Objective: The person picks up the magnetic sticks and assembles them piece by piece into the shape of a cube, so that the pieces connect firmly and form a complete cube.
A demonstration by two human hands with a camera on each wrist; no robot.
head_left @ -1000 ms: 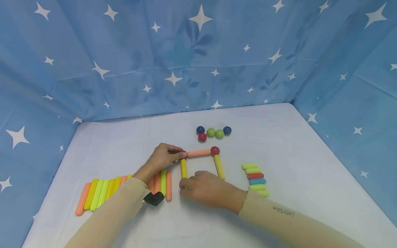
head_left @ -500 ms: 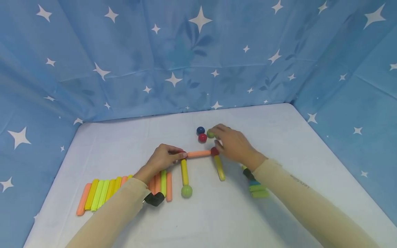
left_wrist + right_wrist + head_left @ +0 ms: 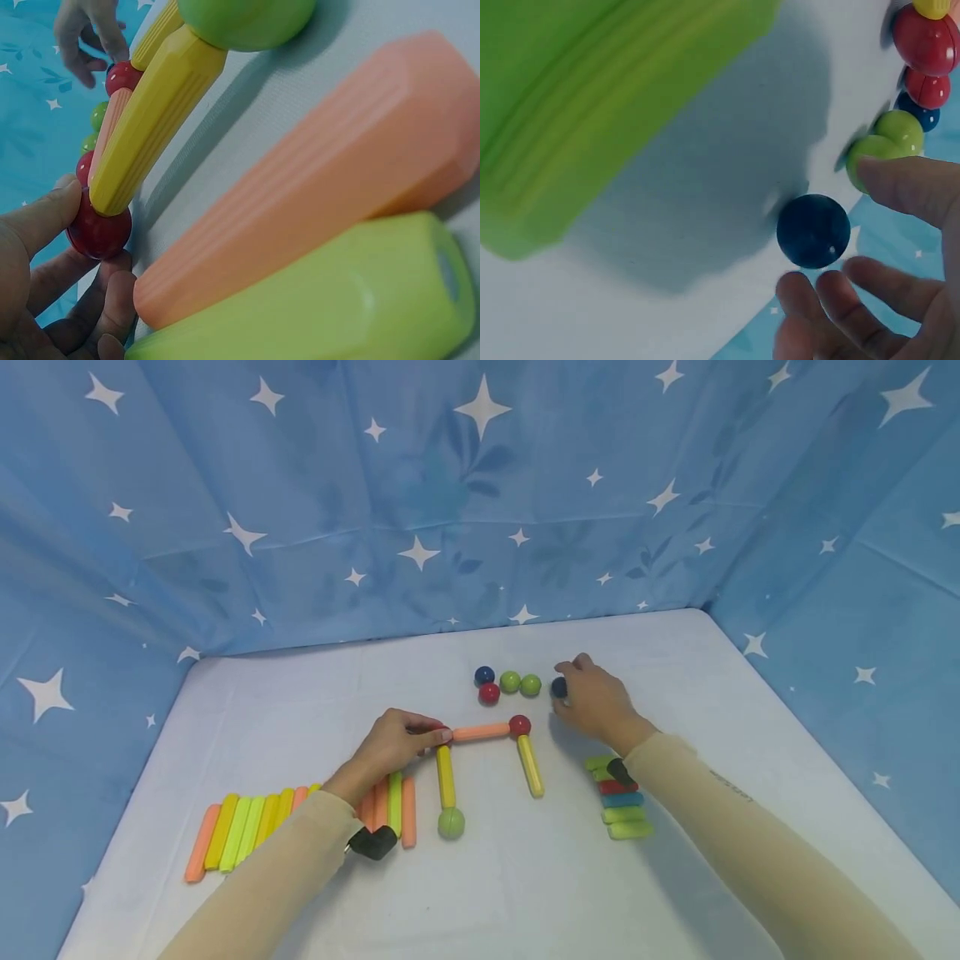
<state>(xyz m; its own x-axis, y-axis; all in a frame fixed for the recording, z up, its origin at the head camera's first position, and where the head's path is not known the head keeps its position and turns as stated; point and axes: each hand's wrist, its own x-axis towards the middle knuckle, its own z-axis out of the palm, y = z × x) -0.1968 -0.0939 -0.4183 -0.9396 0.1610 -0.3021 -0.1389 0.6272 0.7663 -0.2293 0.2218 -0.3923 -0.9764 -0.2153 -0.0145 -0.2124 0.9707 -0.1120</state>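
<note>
My left hand (image 3: 393, 739) pinches a red ball (image 3: 101, 232) between thumb and fingers, at one corner of a three-sided frame. From that ball an orange stick (image 3: 482, 732) runs right to a second red ball (image 3: 520, 726), and a yellow stick (image 3: 446, 777) runs toward me to a green ball (image 3: 452, 822). Another yellow stick (image 3: 530, 766) reaches toward me from the second red ball, its near end bare. My right hand (image 3: 596, 697) is spread around a dark blue ball (image 3: 814, 231) on the table; in the right wrist view a gap shows between thumb and ball.
Two green balls (image 3: 521, 683), a red ball (image 3: 489, 693) and another blue ball (image 3: 484, 676) lie behind the frame. A row of long sticks (image 3: 247, 831) lies at left, partly under my left arm. Several short sticks (image 3: 621, 799) are at right. A starred blue curtain (image 3: 420, 485) surrounds the table.
My right hand has left the green ball at the left yellow stick's near end and moved back and right to the blue ball, which has shifted slightly right. My left hand stays put.
</note>
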